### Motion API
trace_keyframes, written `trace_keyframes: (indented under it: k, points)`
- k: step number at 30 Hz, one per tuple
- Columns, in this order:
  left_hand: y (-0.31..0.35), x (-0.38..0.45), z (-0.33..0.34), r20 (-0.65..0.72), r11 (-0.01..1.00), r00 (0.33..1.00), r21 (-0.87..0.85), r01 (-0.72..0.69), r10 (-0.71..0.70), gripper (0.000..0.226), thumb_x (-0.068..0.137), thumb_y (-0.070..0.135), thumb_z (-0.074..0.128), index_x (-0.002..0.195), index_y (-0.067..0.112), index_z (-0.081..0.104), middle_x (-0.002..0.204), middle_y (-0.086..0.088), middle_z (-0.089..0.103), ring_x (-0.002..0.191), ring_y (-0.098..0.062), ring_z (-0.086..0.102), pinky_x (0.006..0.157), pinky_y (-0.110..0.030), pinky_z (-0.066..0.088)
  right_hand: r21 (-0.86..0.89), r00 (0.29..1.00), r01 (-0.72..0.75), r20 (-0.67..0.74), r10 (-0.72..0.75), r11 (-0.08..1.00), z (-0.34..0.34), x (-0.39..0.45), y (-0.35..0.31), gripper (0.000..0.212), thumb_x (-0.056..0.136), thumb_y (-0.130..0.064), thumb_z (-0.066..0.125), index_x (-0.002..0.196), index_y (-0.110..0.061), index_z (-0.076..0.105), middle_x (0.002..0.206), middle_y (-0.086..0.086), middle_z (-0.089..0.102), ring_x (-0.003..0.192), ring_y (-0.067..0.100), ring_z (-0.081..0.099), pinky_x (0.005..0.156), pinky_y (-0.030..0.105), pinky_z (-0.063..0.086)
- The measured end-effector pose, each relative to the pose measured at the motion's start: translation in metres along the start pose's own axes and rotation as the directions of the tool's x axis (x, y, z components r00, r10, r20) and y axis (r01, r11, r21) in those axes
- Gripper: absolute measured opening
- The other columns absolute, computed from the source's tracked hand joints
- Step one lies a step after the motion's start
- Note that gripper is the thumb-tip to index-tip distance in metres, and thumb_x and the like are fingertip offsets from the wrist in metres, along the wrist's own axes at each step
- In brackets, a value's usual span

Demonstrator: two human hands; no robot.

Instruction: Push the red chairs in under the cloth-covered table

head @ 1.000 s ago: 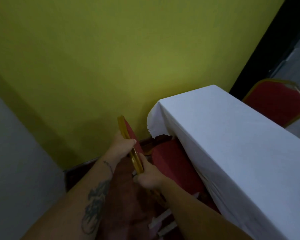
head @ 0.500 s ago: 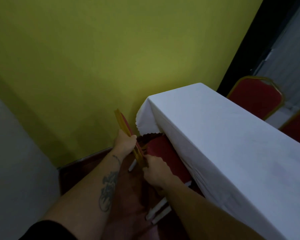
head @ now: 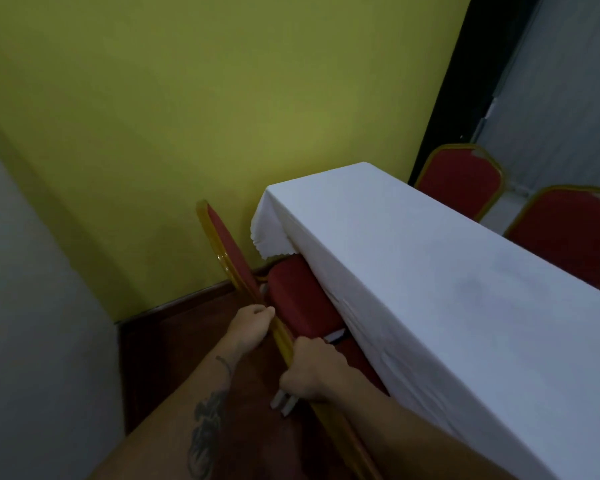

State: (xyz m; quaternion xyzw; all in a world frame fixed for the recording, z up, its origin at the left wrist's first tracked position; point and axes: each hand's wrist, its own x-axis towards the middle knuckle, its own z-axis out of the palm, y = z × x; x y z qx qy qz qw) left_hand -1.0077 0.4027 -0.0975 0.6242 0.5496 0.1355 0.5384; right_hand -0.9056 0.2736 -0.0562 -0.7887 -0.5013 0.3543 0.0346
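Observation:
A red chair with a gold frame stands at the near side of the white cloth-covered table [head: 413,271]. Its backrest [head: 224,242] is seen edge-on and its red seat [head: 300,301] sits partly under the cloth's edge. My left hand [head: 252,325] is closed around the backrest's gold rim. My right hand [head: 312,372] grips the same rim lower down, nearer to me. Pale chair legs show just below my right hand. A second gold-rimmed backrest runs from under my right forearm toward the bottom edge.
A yellow-green wall [head: 187,116] closes off the far end, with a grey wall [head: 32,323] on the left. Two more red chairs [head: 461,181] [head: 568,237] stand on the table's far side. Dark brown floor [head: 174,358] lies beneath my arms.
The chair has slid toward the table, so more of its seat lies under the cloth. Both hands have shifted down the backrest rim. The view has swung right, revealing a second far-side chair.

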Motion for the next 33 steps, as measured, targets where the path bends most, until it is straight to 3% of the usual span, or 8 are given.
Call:
trace_keyframes:
  k: [2, 5, 11, 21, 24, 27, 30, 33]
  points:
    - [-0.011, -0.002, 0.017, 0.006, 0.995, 0.998, -0.075, 0.068, -0.068, 0.052, 0.08, 0.053, 0.051, 0.115, 0.019, 0.069, 0.113, -0.004, 0.07, 0.103, -0.026, 0.066, 0.097, -0.041, 0.052, -0.064, 1.0, -0.005, 0.004, 0.005, 0.998, 0.008, -0.021, 0.016, 0.047, 0.082, -0.039, 0.066, 0.119, -0.01, 0.065, 0.123, 0.012, 0.065, 0.112, 0.033, 0.065, 0.095, 0.042, 0.055]
    - [-0.023, 0.013, 0.029, -0.025, 0.975, 0.986, -0.156, 0.157, -0.163, 0.066, 0.063, 0.055, 0.059, 0.11, 0.011, 0.072, 0.104, -0.009, 0.074, 0.094, -0.031, 0.07, 0.094, -0.045, 0.055, -0.081, 0.998, 0.023, -0.053, -0.028, 0.996, 0.014, -0.034, 0.029, 0.039, 0.085, -0.039, 0.066, 0.112, -0.01, 0.064, 0.124, 0.012, 0.065, 0.113, 0.034, 0.064, 0.093, 0.04, 0.053]
    - [0.013, -0.01, 0.032, -0.049, 0.968, 0.977, -0.155, 0.196, -0.206, 0.027, 0.097, 0.022, 0.055, 0.108, 0.0, 0.065, 0.109, -0.015, 0.068, 0.093, -0.028, 0.064, 0.079, -0.036, 0.051, -0.089, 0.992, 0.063, -0.104, -0.072, 0.994, 0.012, -0.03, 0.026, 0.044, 0.079, -0.047, 0.072, 0.106, -0.014, 0.062, 0.117, 0.009, 0.065, 0.107, 0.031, 0.065, 0.091, 0.044, 0.056]
    - [0.023, 0.01, 0.03, -0.084, 0.985, 0.983, -0.058, 0.162, -0.166, 0.021, 0.097, 0.021, 0.054, 0.095, 0.003, 0.063, 0.107, -0.016, 0.067, 0.094, -0.031, 0.063, 0.085, -0.036, 0.049, -0.085, 0.988, 0.046, -0.145, -0.058, 0.995, 0.005, -0.022, 0.021, 0.043, 0.085, -0.044, 0.061, 0.114, -0.012, 0.061, 0.122, 0.012, 0.063, 0.11, 0.034, 0.063, 0.091, 0.043, 0.052]
    - [0.025, 0.001, 0.027, -0.067, 0.987, 0.987, 0.051, 0.151, -0.147, 0.041, 0.095, 0.032, 0.053, 0.117, -0.001, 0.064, 0.112, -0.017, 0.068, 0.099, -0.034, 0.066, 0.088, -0.039, 0.055, -0.052, 0.989, 0.054, -0.135, -0.061, 0.997, 0.005, -0.023, 0.025, 0.053, 0.078, -0.057, 0.062, 0.111, -0.015, 0.063, 0.114, 0.007, 0.067, 0.103, 0.03, 0.066, 0.089, 0.043, 0.055]
    - [0.028, -0.014, 0.022, -0.078, 0.975, 0.992, 0.189, 0.113, -0.1, 0.044, 0.096, 0.039, 0.051, 0.117, 0.002, 0.063, 0.116, -0.018, 0.066, 0.101, -0.035, 0.065, 0.079, -0.035, 0.054, 0.106, 0.989, 0.137, -0.077, -0.13, 0.985, -0.007, -0.029, 0.038, 0.083, 0.067, -0.074, 0.068, 0.128, -0.018, 0.065, 0.124, 0.001, 0.07, 0.108, 0.022, 0.067, 0.092, 0.04, 0.056]
    - [0.04, -0.022, 0.016, -0.073, 0.934, 0.997, 0.353, 0.054, -0.03, 0.031, 0.09, 0.036, 0.053, 0.098, 0.008, 0.065, 0.105, -0.014, 0.067, 0.09, -0.031, 0.064, 0.07, -0.03, 0.044, 0.224, 0.968, 0.193, -0.204, -0.148, 0.955, -0.043, -0.033, 0.057, 0.068, 0.079, -0.057, 0.075, 0.133, -0.017, 0.068, 0.121, -0.002, 0.072, 0.106, 0.012, 0.066, 0.089, 0.026, 0.051]
    - [0.067, -0.031, 0.019, -0.111, 0.915, 0.992, 0.404, -0.016, 0.066, 0.023, 0.082, 0.028, 0.052, 0.088, 0.008, 0.061, 0.096, -0.01, 0.064, 0.079, -0.024, 0.06, 0.065, -0.03, 0.044, 0.203, 0.926, 0.197, -0.361, -0.113, 0.959, -0.1, -0.033, 0.081, 0.053, 0.084, -0.045, 0.076, 0.129, -0.016, 0.071, 0.116, 0.002, 0.071, 0.105, 0.015, 0.066, 0.088, 0.025, 0.05]
